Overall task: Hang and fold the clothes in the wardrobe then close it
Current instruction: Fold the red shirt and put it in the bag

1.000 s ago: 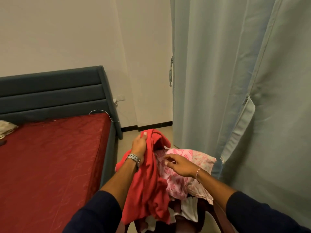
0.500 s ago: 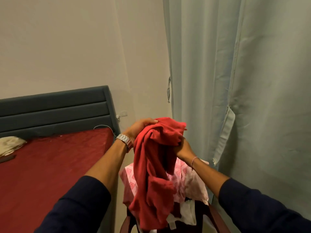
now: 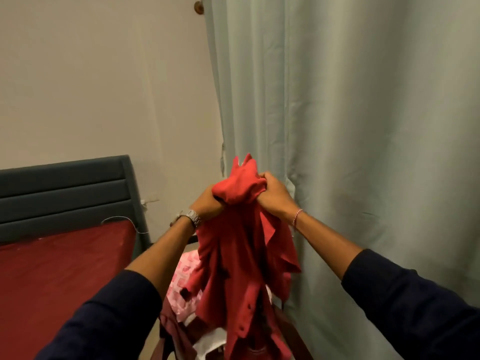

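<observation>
Both hands raised in front of a pale curtain (image 3: pixel 350 126). Left hand (image 3: pixel 207 203) and right hand (image 3: pixel 272 194) each clench the bunched top of a red shirt (image 3: pixel 241 255), fists close together; shirt hangs crumpled, small dark buttons showing low down. Beneath it a dark chair (image 3: pixel 293 331) holds a heap: pink patterned garment (image 3: pixel 184 279), maroon cloth (image 3: pixel 171 331), white piece (image 3: pixel 207 344). Bed with red sheet (image 3: pixel 65 268) at left. No wardrobe in view.
</observation>
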